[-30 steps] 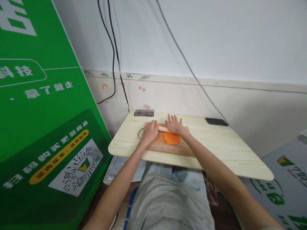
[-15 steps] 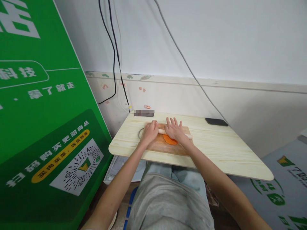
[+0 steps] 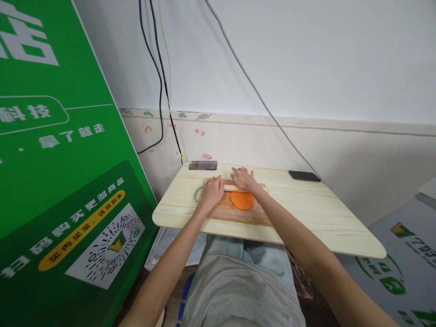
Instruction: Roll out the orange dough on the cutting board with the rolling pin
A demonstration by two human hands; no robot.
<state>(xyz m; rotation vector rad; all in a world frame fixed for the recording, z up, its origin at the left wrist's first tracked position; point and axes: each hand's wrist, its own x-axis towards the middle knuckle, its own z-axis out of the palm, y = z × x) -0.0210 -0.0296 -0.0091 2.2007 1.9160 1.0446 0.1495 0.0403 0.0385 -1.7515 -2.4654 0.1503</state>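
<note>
A pale wooden rolling pin [image 3: 230,187] lies crosswise on a brown wooden board [image 3: 226,212]. My left hand [image 3: 211,190] is wrapped round its left end. Resting on the pin's right part is the palm of my right hand [image 3: 243,178], its fingers stretched out and apart, pointing toward the wall. A flat, round orange sheet, seemingly dough or clay [image 3: 241,200], lies on the board just on my side of the pin. Its far edge meets the pin, and whether it continues underneath is hidden. A metal ring handle [image 3: 196,194] shows at the board's left end.
The pale table [image 3: 323,218] stands against the wall. A black phone [image 3: 304,175] lies at the back right, and a dark item, partly pixelated [image 3: 203,165], at the back left. Cables [image 3: 163,81] hang down the wall. A large green sign panel [image 3: 68,181] stands on the left.
Both hands sit farther from my body relative to the board, with the rolling pin pushed toward the wall. More of the orange sheet now shows. The view has shifted slightly.
</note>
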